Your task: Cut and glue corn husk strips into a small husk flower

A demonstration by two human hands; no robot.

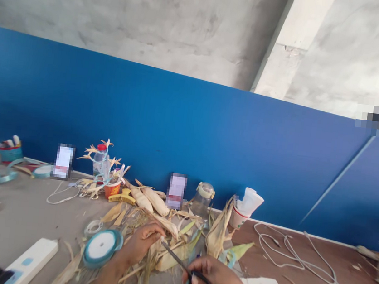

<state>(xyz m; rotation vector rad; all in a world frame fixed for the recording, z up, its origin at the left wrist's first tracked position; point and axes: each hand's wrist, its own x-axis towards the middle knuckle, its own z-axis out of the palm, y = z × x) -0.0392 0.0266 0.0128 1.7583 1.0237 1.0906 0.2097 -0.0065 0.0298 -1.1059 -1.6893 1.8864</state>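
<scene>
A blue partition stands along the far side of the bench, grey at left and brown at right, below a concrete ceiling. Near the middle, the left hand pinches a small pale piece above scattered husks; the right hand grips black scissors, tips at that piece.

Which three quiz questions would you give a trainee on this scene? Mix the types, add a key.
1. Which hand holds the scissors?
2. True or false: the ribbon spool lies to the left of the left hand.
3. What colour is the cap on the bottle near the orange cup?
A) green
B) red
C) black

Key: 1. the right hand; 2. true; 3. B
</scene>
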